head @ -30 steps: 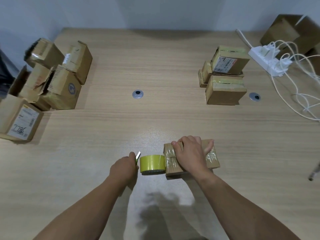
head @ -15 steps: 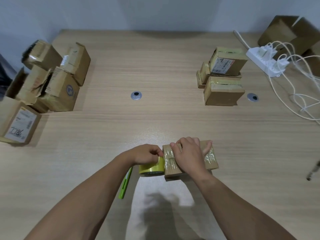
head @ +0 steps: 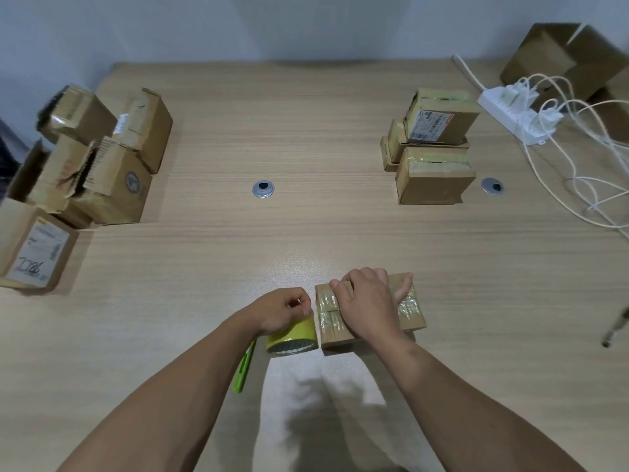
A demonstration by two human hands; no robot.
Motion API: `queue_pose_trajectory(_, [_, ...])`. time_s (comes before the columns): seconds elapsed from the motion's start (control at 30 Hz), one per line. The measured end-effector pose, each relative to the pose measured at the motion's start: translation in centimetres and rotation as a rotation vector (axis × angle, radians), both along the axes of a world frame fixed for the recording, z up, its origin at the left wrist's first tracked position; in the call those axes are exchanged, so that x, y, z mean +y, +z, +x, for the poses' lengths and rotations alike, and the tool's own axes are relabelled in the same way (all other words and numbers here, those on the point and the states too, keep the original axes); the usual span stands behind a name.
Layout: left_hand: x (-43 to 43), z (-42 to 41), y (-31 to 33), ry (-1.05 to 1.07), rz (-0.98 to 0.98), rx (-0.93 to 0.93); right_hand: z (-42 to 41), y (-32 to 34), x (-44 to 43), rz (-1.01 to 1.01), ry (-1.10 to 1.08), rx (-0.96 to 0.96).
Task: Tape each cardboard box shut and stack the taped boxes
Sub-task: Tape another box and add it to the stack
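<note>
Since a second ago the left hand [head: 284, 310] has let go of the green cutter [head: 243, 367], which now lies on the counter [head: 306, 131] beside the forearm. That hand has come to the yellow tape roll [head: 294, 337] — its fingers are curled on the roll's top, just beside the left end of the cardboard box [head: 412, 311]. The right hand [head: 369, 303] holds the box down, fingers bent over its far edge. Taped boxes [head: 435, 144] are stacked at far right.
</note>
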State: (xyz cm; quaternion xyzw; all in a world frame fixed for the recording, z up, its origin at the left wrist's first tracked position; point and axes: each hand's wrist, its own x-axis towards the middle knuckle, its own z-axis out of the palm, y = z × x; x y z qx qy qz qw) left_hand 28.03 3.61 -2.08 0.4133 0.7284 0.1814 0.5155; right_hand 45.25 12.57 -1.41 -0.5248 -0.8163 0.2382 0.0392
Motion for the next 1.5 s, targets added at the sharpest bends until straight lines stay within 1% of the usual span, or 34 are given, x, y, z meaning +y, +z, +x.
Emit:
queue_pose_trajectory(0.07, [-0.1, 0.2, -0.2, 0.037, -0.008, 0.064, 0.1, 0.1, 0.0, -0.007, 0.003, -0.005])
queue_pose_trajectory(0.17, [-0.4, 0.5, -0.2, 0.032, -0.023, 0.236, 0.0, 0.1, 0.0, -0.009, 0.007, -0.005])
queue_pose_trajectory(0.23, [-0.6, 0.7, 0.0, 0.107, -0.041, 0.284, 0.1, 0.1, 0.0, -0.003, 0.005, -0.011])
queue_pose_trajectory(0.37, [-1.7, 0.9, 0.5, 0.268, -0.061, 0.298, 0.1, 0.6, -0.4, 0.005, 0.040, -0.082])
queue_pose_trajectory(0.53, [-3.1, 1.3, 1.7, 0.421, -0.017, 0.223, -0.3, 1.6, -0.7, 0.026, 0.106, -0.194])
queue_pose_trajectory(0.6, [-3.6, 1.5, 2.3, 0.479, 0.015, 0.211, -0.6, 2.1, -0.8, 0.064, 0.136, -0.209])
queue_pose_trajectory(0.67, [-4.0, 1.8, 3.0, 0.535, 0.050, 0.210, -1.0, 2.7, -1.3, 0.129, 0.193, -0.140])
queue_pose_trajectory(0.7, [-4.1, 1.9, 3.4, 0.561, 0.064, 0.206, -1.4, 3.0, -1.6, 0.131, 0.234, -0.054])
queue_pose_trajectory(0.73, [-4.4, 2.1, 3.8, 0.586, 0.080, 0.198, -1.8, 3.4, -2.0, 0.100, 0.288, 0.047])
queue_pose_trajectory(0.8, [-4.8, 2.4, 4.5, 0.622, 0.128, 0.164, -2.8, 3.8, -2.7, -0.026, 0.389, 0.206])
queue_pose_trajectory(0.87, [-5.5, 2.6, 5.1, 0.668, 0.189, 0.117, -3.8, 4.1, -3.4, -0.176, 0.456, 0.290])
queue_pose_trajectory(0.97, [-6.5, 2.4, 5.8, 0.761, 0.255, 0.062, -5.1, 4.4, -4.0, -0.325, 0.484, 0.285])
queue_pose_trajectory(1.07, [-7.6, 2.5, 6.3, 0.825, 0.292, 0.055, -5.9, 4.5, -4.6, -0.365, 0.479, 0.307])
queue_pose_trajectory(1.27, [-9.3, 2.5, 5.8, 0.891, 0.307, 0.047, -6.5, 4.3, -6.5, -0.328, 0.494, 0.393])
queue_pose_trajectory(1.33, [-9.7, 2.2, 5.7, 0.910, 0.309, -0.012, -6.6, 4.1, -7.0, -0.314, 0.515, 0.406])
queue_pose_trajectory(1.43, [-10.3, 0.9, 5.5, 0.990, 0.321, -0.182, -7.3, 3.4, -7.4, -0.278, 0.525, 0.422])
queue_pose_trajectory(1.5, [-10.7, -0.5, 5.2, 1.017, 0.319, -0.214, -8.0, 3.1, -7.6, -0.276, 0.533, 0.425])
